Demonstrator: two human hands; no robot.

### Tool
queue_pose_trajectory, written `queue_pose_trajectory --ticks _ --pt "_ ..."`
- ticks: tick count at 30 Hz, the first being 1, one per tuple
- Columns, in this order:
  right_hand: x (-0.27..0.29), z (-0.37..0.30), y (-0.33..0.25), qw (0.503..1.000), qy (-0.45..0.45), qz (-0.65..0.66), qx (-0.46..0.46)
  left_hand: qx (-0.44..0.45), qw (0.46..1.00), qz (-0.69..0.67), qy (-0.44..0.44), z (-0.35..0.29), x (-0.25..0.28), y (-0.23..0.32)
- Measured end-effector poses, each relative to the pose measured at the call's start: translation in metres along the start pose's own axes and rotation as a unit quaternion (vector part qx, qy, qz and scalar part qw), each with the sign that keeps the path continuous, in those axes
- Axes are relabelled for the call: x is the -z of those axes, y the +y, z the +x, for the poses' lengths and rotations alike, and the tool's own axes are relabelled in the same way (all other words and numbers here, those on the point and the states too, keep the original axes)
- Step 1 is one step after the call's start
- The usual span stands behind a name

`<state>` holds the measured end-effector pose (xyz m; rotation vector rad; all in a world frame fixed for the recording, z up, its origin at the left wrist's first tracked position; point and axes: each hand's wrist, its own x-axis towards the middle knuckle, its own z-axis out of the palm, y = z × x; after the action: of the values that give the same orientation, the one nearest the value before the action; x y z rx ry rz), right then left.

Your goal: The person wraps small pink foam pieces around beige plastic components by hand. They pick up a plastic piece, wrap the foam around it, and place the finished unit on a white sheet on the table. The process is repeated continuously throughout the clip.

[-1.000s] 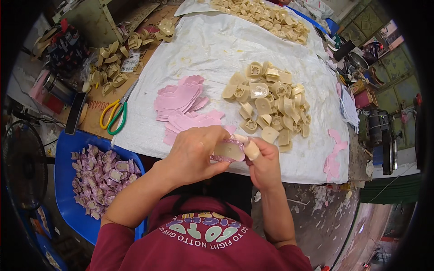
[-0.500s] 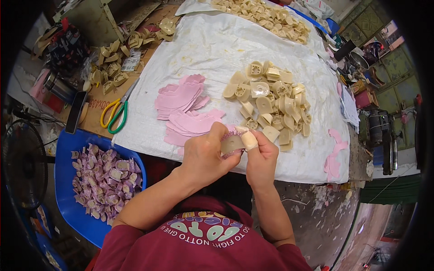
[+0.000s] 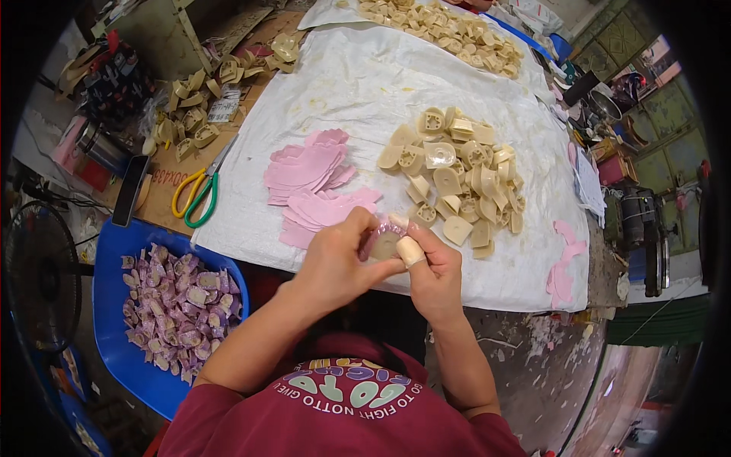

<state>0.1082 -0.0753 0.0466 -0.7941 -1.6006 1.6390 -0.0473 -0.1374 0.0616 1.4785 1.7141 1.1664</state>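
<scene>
Between both hands, at the table's near edge, is a beige shoe heel [image 3: 387, 245] with glittery pink-purple covering along its upper rim. My left hand [image 3: 331, 259] closes round its left side, fingers behind and thumb below. At its right, my right hand [image 3: 438, 278] pinches the covering's edge, with pale wraps on the thumb and a fingertip. Thin pale-pink cut pieces [image 3: 304, 175] lie stacked just beyond my left hand. A heap of bare beige heels [image 3: 476, 179] sits beyond my right hand. My fingers hide part of the held heel.
A blue tub [image 3: 106, 312] of purple-covered heels stands at the lower left. Scissors [image 3: 202, 190] with yellow and green handles, a phone [image 3: 131, 190] and a metal flask [image 3: 103, 148] lie left. More beige heels [image 3: 449, 34] cover the far end. Pink scraps [image 3: 565, 263] hang at the right edge.
The held heel has tilted and turned in my fingers, so more of the glittery covering along its rim shows. My right thumb has moved slightly left and down.
</scene>
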Motion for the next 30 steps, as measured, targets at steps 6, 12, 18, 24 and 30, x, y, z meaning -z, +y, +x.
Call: queue_pose_trajectory --ticks 6,12,18,24,30 --pt "0.002 0.004 -0.002 0.991 0.007 -0.102 0.085 -0.010 0.972 -0.234 0.000 -0.003 0.014 -0.005" --pt "-0.009 -0.008 -0.008 0.967 -0.005 0.202 -0.158 -0.156 0.982 -0.079 0.067 -0.009 -0.002 -0.002" --pt "-0.013 -0.015 0.005 0.987 0.047 -0.124 0.092 -0.028 0.958 -0.282 -0.041 -0.002 0.012 -0.001" --pt "-0.020 -0.019 0.005 0.989 0.092 -0.094 0.070 -0.124 0.986 -0.097 0.047 -0.014 -0.004 0.003" --pt "-0.007 -0.014 -0.001 0.921 0.045 -0.278 0.270 0.025 0.925 -0.363 -0.110 -0.005 0.015 0.012"
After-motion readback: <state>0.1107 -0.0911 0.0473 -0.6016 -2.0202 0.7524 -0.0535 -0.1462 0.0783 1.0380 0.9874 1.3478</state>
